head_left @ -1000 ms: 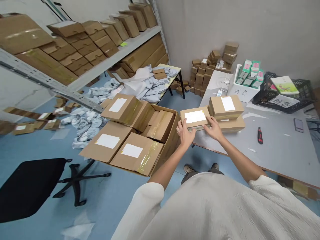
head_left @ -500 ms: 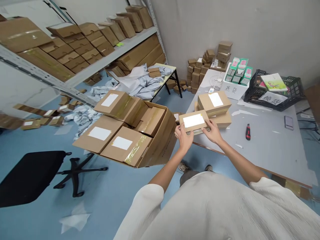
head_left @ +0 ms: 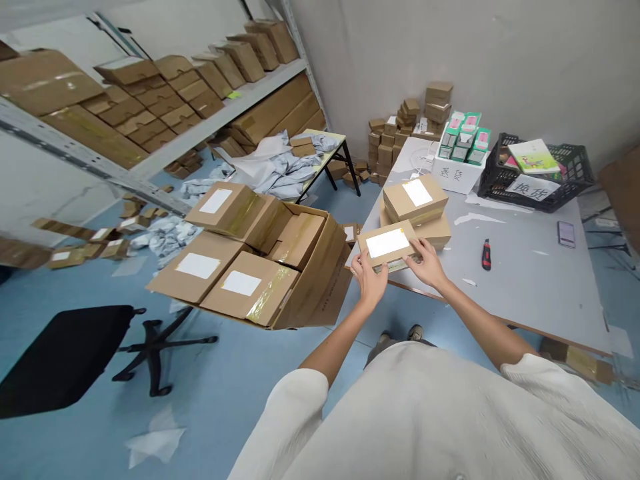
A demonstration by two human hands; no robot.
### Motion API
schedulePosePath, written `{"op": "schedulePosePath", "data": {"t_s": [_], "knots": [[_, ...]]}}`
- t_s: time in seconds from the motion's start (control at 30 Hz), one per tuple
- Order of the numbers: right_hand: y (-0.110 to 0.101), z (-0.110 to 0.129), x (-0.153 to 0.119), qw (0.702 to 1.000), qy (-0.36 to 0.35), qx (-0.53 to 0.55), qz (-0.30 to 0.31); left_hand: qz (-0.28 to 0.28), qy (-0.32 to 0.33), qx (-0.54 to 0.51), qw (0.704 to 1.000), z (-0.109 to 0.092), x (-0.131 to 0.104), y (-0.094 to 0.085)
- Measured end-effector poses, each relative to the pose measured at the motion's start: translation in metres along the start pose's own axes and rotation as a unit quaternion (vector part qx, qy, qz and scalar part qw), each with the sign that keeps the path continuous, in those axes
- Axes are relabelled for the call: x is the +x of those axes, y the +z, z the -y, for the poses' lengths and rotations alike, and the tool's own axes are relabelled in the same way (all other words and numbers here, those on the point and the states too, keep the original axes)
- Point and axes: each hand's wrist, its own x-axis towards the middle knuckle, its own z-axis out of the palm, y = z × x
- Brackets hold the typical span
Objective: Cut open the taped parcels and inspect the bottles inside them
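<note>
Between my two hands is a small cardboard box [head_left: 367, 239] with a white label facing up. My left hand [head_left: 371, 280] grips its near left corner, and my right hand [head_left: 426, 265] holds its right end. Just beyond, two more cardboard boxes are stacked on the grey table; the upper box [head_left: 434, 195] has a white label and sits on a lower box [head_left: 436, 232]. To the left of my hands stands a large open carton [head_left: 327, 280], filled with several taped boxes, among them a labelled box [head_left: 243, 307] at its near side.
On the table [head_left: 540, 287] lie a box cutter [head_left: 486, 256], a phone [head_left: 566, 234], a white bin [head_left: 457, 175] of green-edged packs and a black crate [head_left: 570, 183]. A black chair [head_left: 65, 353] stands at left. Shelving [head_left: 220, 107] holds many boxes behind.
The view has turned slightly, so the table and its things appear shifted left. Both hands keep hold of the small box, which is in nearly the same place before me.
</note>
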Motion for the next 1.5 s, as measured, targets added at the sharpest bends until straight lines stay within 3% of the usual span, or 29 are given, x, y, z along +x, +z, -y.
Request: {"op": "schedulePosePath", "data": {"t_s": [0.17,0.37,0.6,0.83,1.0,1.13,1.33,1.5], "knots": [[-0.008,-0.016,-0.025,0.998,0.03,-0.015,-0.051,0.051,0.039,-0.009,0.998,-0.002,-0.008,0.009],[-0.028,-0.049,-0.06,0.99,0.083,-0.043,-0.109,0.135,0.08,-0.02,0.988,-0.011,-0.028,0.038],[-0.057,-0.111,-0.072,0.983,0.139,-0.042,-0.109,0.231,0.092,-0.024,0.968,-0.021,-0.046,0.092],[-0.082,-0.182,-0.058,0.982,0.168,-0.051,-0.064,0.312,0.05,-0.023,0.948,-0.016,-0.055,0.159],[-0.094,-0.224,-0.036,0.982,0.177,-0.059,-0.015,0.334,0.002,-0.055,0.941,-0.01,-0.06,0.2],[-0.098,-0.254,-0.027,0.98,0.188,-0.063,0.021,0.351,-0.032,-0.077,0.933,-0.009,-0.063,0.219],[-0.098,-0.285,-0.029,0.973,0.212,-0.068,0.059,0.333,-0.064,-0.061,0.939,-0.01,-0.063,0.236],[-0.101,-0.277,-0.018,0.974,0.178,-0.128,0.05,0.302,-0.013,-0.039,0.952,-0.009,-0.043,0.233]]}}
